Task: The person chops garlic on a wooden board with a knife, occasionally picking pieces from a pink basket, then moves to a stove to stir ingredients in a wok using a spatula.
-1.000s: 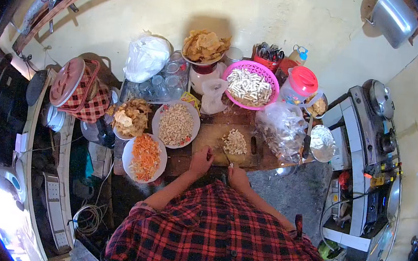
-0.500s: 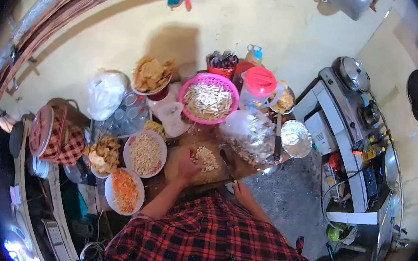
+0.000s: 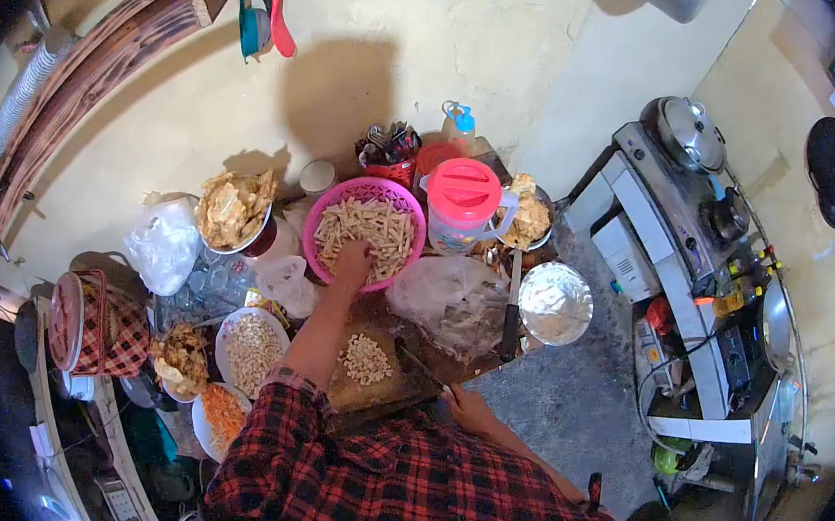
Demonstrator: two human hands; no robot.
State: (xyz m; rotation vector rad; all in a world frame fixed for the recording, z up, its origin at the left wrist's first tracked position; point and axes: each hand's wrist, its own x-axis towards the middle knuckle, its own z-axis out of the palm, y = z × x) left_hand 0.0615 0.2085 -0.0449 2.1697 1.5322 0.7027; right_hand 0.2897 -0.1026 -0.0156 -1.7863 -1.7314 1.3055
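Observation:
My left hand (image 3: pixel 353 262) reaches into a pink basket (image 3: pixel 320 204) heaped with pale cut strips (image 3: pixel 371 226). Its fingertips are down among the strips, so their grip is hidden. My right hand (image 3: pixel 469 408) is closed around the handle of a knife (image 3: pixel 419 363), whose dark blade slants over the right side of the wooden cutting board (image 3: pixel 353 403). On that board lies a small pile of pale diced pieces (image 3: pixel 366 359), left of the blade. A white plate of similar diced pieces (image 3: pixel 253 350) stands to the left of the board.
Around the board stand a red-lidded pitcher (image 3: pixel 465 190), a clear plastic bag (image 3: pixel 454 299), a foil-covered bowl (image 3: pixel 555 304), a second knife (image 3: pixel 511 320) and a bowl of fried food (image 3: pixel 234 208). Shredded orange and white vegetables (image 3: pixel 223 418) sit at left. A stove (image 3: pixel 686 186) is at right.
My left hand has moved from the diced pile on the board up into the pink basket. My right hand still holds the knife by the board. The camera view has shifted.

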